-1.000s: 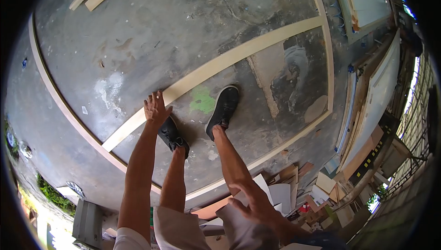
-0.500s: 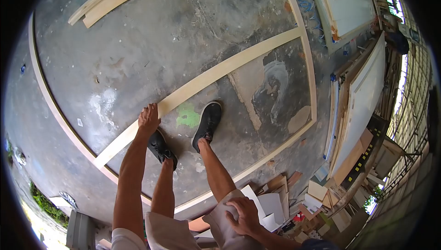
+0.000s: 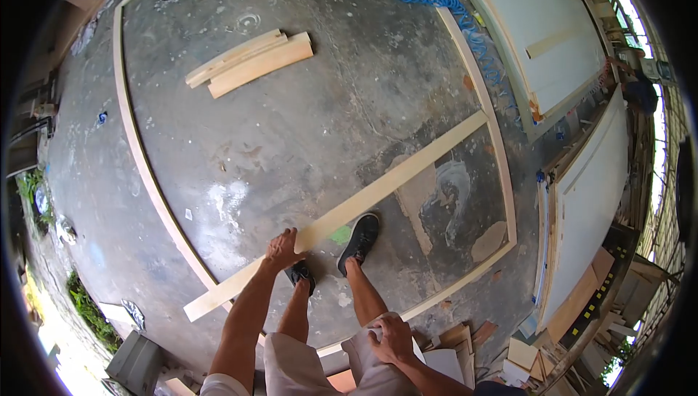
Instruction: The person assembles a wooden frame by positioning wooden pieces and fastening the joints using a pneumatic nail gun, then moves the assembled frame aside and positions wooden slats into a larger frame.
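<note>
My left hand (image 3: 282, 250) grips a long pale wooden slat (image 3: 378, 189) near its left part. The slat runs diagonally across a large wooden frame (image 3: 149, 178) on the floor, its near left end lying over and past the frame's left side and its far end at the right side. My right hand (image 3: 391, 338) rests on my thigh with bent fingers; I see nothing in it. Both of my shoes (image 3: 359, 240) stand inside the frame, just on the near side of the slat.
Loose short boards (image 3: 254, 65) lie inside the frame. A blue coiled hose (image 3: 436, 0) crosses its right side. White panels (image 3: 589, 200) lean at the right, near another person (image 3: 640, 94). Wood scraps (image 3: 523, 356) are piled at the lower right, a grey box (image 3: 136, 363) at the lower left.
The slat has shifted with my left hand, so its near end now sticks out past the frame's left side. The view has tilted up, showing more floor. My right hand stays on my thigh.
</note>
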Available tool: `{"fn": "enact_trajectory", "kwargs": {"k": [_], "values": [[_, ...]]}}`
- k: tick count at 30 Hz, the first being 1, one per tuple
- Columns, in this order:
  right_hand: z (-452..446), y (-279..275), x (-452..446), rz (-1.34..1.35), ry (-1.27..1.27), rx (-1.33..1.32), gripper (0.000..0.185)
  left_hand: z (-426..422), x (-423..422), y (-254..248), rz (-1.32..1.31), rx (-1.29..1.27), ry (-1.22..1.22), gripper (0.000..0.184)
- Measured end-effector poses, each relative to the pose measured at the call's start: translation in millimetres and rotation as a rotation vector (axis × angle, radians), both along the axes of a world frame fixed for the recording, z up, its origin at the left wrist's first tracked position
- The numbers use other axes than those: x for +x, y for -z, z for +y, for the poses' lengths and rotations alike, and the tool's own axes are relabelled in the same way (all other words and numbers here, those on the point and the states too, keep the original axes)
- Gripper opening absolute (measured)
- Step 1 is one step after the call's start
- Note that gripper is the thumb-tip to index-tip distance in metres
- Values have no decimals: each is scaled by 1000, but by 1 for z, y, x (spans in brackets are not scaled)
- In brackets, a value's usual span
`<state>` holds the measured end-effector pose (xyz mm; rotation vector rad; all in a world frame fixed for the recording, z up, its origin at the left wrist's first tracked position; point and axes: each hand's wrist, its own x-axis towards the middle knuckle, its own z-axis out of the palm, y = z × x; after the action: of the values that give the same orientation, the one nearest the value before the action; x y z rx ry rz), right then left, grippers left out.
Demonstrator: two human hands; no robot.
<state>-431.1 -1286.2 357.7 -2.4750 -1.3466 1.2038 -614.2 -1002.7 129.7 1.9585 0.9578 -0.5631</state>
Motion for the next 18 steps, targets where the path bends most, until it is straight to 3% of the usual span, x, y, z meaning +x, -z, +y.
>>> {"fn": "enact_trajectory", "kwargs": {"k": [3,8,11,18], "values": [[2,6,3,-29,-32,-3,25,-23,-8,1,-71,26,-140,75],[11,9,6,-31,-27,-53,26,-16,16,-78,-68,28,-138,70],[16,5,6,-58,-34,-54,26,-14,24,-121,110,-66,-198,64],[22,3,10,-20,-60,-139,28,-41,-44,-150,135,10,-279,61]]}}
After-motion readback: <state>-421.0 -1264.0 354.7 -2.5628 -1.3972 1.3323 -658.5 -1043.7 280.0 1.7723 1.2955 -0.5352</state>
